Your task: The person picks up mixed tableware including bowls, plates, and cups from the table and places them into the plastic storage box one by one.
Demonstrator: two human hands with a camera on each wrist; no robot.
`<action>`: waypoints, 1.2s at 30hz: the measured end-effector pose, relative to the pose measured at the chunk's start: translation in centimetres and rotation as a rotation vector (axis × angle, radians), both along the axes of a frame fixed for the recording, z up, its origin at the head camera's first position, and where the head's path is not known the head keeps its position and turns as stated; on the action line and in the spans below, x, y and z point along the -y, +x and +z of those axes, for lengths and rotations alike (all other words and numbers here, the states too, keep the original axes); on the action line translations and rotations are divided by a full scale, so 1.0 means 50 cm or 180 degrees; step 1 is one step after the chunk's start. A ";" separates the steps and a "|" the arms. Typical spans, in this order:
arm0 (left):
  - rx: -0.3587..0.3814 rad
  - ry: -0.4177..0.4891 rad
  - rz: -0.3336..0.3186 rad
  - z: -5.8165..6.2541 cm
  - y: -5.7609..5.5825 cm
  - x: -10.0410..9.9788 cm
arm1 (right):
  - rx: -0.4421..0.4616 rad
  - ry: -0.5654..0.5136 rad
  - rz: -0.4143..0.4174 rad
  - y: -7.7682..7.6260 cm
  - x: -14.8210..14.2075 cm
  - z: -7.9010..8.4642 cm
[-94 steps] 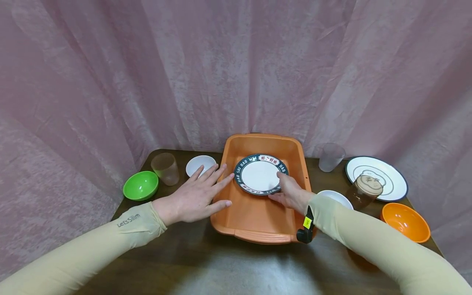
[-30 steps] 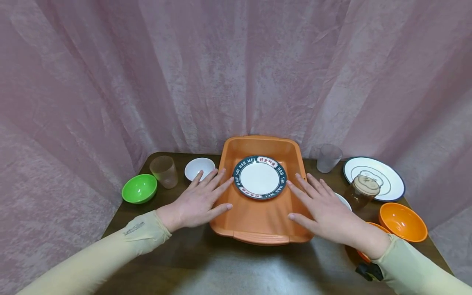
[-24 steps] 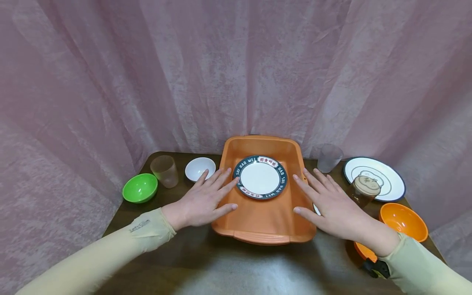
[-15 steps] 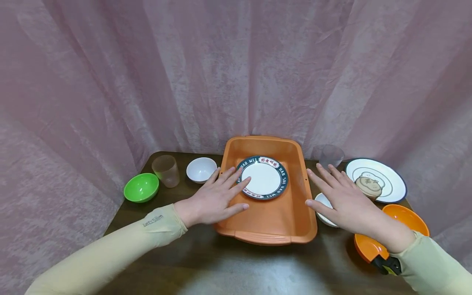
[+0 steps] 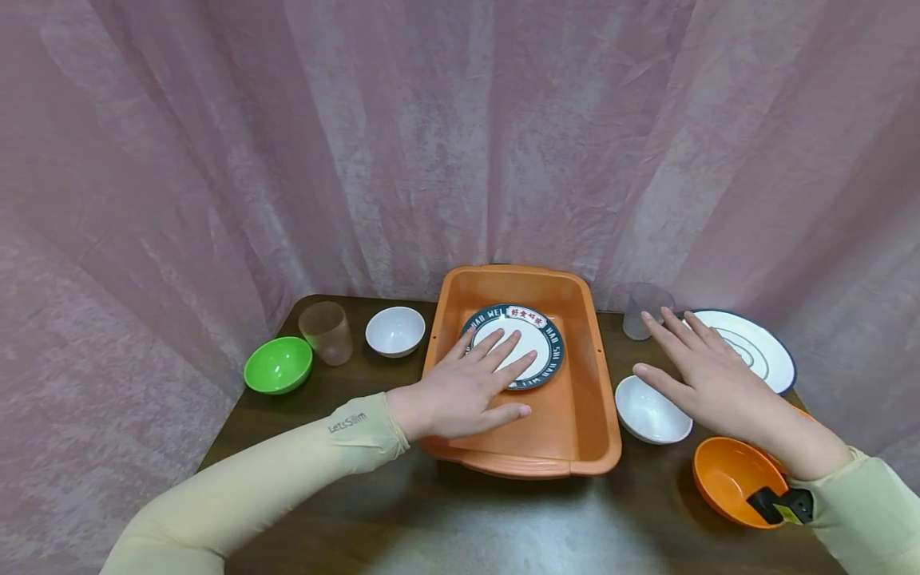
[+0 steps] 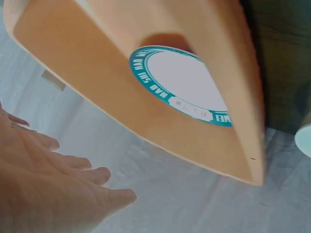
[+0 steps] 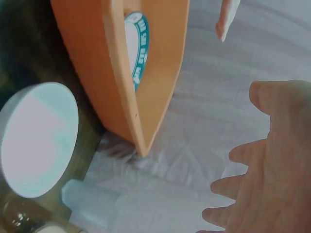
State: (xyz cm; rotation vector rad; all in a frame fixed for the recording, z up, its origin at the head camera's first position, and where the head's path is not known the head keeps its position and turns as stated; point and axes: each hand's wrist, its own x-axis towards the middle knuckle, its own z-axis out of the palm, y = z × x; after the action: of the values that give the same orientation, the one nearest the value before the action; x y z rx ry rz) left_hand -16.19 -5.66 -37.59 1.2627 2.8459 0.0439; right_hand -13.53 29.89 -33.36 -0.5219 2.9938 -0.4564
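A white plate (image 5: pixel 555 351) with a dark teal lettered rim lies in the orange tub (image 5: pixel 532 459). My left hand (image 5: pixel 467 395) is held over the tub with straight, spread fingers, covering part of the plate in the head view. In the left wrist view, that hand (image 6: pixel 53 184) is apart from the tub and holds nothing. To the right of the tub, my right hand (image 5: pixel 726 391) hovers with spread fingers, also holding nothing. Nearest to it are a white bowl (image 5: pixel 650 411) and an orange bowl (image 5: pixel 729 475). The right hand hides most of a second orange bowl.
Left of the tub stand a white bowl (image 5: pixel 395 331), a frosted brownish cup (image 5: pixel 327 334) and a green bowl (image 5: pixel 279 366). At the back right are a clear cup (image 5: pixel 640 311) and a large white plate (image 5: pixel 772 355). A pink curtain (image 5: pixel 460 144) hangs behind the table.
My right hand has let go of the lettered plate and moved right, away from the tub. My left hand has moved right, from the tub's left edge to over the plate.
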 end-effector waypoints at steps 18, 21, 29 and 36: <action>0.0184 -0.0074 -0.0300 0.016 0.015 -0.118 | 0.0171 -0.0282 -0.0326 -0.034 -0.147 -0.007; 0.0169 -0.0093 -0.0340 0.017 0.018 -0.133 | 0.0184 -0.0288 -0.0368 -0.046 -0.171 -0.011; 0.0128 -0.0115 -0.0420 0.014 0.022 -0.171 | 0.0428 -0.0466 -0.0572 -0.078 -0.229 -0.011; 0.0047 -0.0188 -0.0497 0.015 0.029 -0.202 | 0.0989 -0.0948 -0.0857 -0.100 -0.286 -0.019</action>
State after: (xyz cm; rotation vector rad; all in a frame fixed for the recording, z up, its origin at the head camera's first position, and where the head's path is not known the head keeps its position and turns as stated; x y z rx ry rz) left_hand -14.74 4.44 -36.85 1.4605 2.7048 -0.0337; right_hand -18.52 44.18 -34.31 -0.0490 2.7128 -0.9192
